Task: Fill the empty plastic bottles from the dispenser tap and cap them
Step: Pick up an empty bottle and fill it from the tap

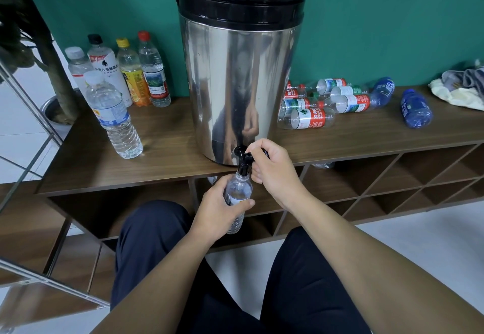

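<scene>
Dk trousers (301, 294), wood shelf (170, 134), grn wall (379, 19)

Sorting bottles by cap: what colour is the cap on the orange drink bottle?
Yellow; the head view shows the orange drink bottle's cap.

The left hand (218, 209) is gripping a clear bottle (237, 194) under the black tap (242, 154) of the steel dispenser (239, 72), while the right hand (275, 170) is pinching the tap's lever.

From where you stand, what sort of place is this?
Probably an office or break-room corner, not a kitchen: a big steel dispenser sits on a low wooden shelf unit with open cubbies against a green wall, and a potted plant stands on the tiled floor.
</scene>
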